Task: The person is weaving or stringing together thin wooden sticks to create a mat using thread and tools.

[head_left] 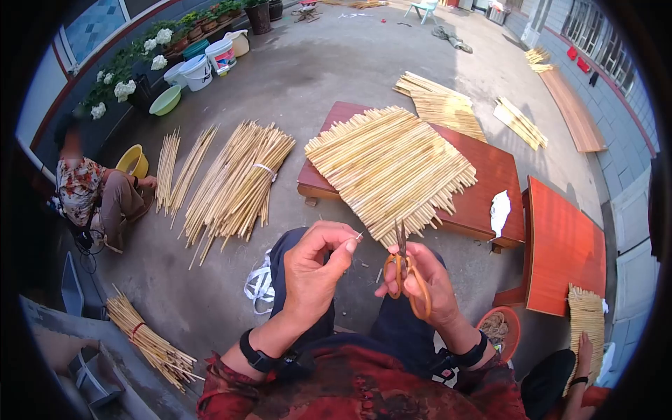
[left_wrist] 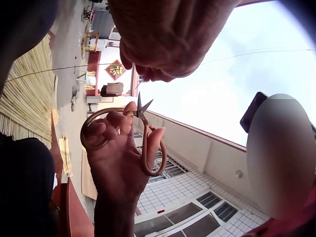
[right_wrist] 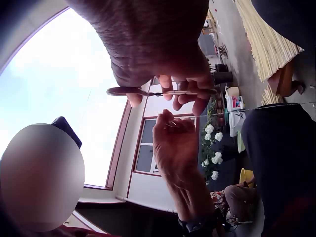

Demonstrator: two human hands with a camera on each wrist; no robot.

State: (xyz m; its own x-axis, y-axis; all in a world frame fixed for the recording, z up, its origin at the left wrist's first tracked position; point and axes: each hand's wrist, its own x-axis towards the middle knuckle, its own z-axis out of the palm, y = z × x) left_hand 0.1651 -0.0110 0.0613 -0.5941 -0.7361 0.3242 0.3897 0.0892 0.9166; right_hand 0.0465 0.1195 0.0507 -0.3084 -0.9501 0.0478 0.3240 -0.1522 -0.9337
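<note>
The left hand point(head_left: 315, 269) has a narrow grip: thumb and forefinger pinch a thin white bit point(head_left: 360, 236), too small to identify. In the right wrist view, a thread point(right_wrist: 276, 105) runs from near these fingertips past the dark trousers; whether it joins the white bit cannot be told. The right hand point(head_left: 435, 281) has its grip on scissors point(head_left: 400, 257), with fingers and thumb through the orange loops. The blades stand apart in the left wrist view and point away from the wearer, just beyond the lap, near the mat's closest end. The two hands are apart.

The mat point(head_left: 392, 168), of pale stalks side by side, lies on the red-brown surface point(head_left: 483, 164) and sticks out past its near edge. A white scrap point(head_left: 500, 212) lies by the surface's near right corner. More stalk mats point(head_left: 448, 108) are on the floor past its far edge.

On the floor off the surface's left end lies a large bundle of stalks point(head_left: 234, 185) with a white tie; a smaller bundle point(head_left: 150, 336) lies nearer the wearer. White strips point(head_left: 260, 285) lie by the left knee. A red bucket point(head_left: 515, 332) stands beside the right wrist. On the left, a person point(head_left: 115, 199) sits near a yellow basin point(head_left: 138, 164). At lower right, another person's hand point(head_left: 584, 353) touches a narrow mat point(head_left: 585, 315).
</note>
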